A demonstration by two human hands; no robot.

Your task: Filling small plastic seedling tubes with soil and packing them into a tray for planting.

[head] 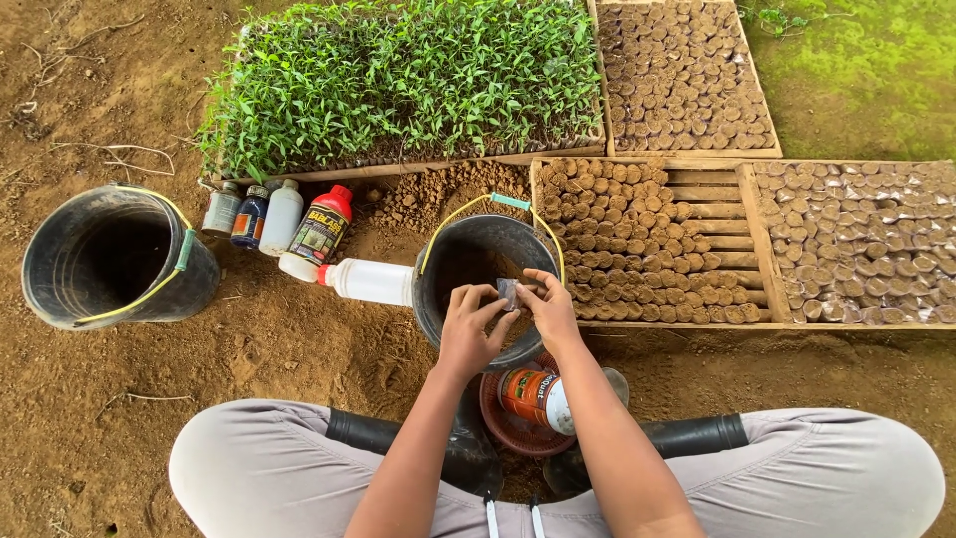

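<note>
Left hand (pixel 470 327) and right hand (pixel 546 307) are pinching a small grey foil sachet (pixel 508 292) between their fingertips, holding it over the black plastic bucket (pixel 438 299); a white plastic bottle (pixel 370 281) is lying beside the bucket.

Outdoor plant nursery: seedling tray (pixel 398 80), soil-filled pots (pixel 637 249), bare earth (pixel 80 418)

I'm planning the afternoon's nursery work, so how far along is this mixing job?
Done: a tray of seedlings stands grown and soil plugs fill the crates. In hand: the left hand and right hand hold a small sachet over the black bucket. Left: four upright bottles wait capped.
</note>
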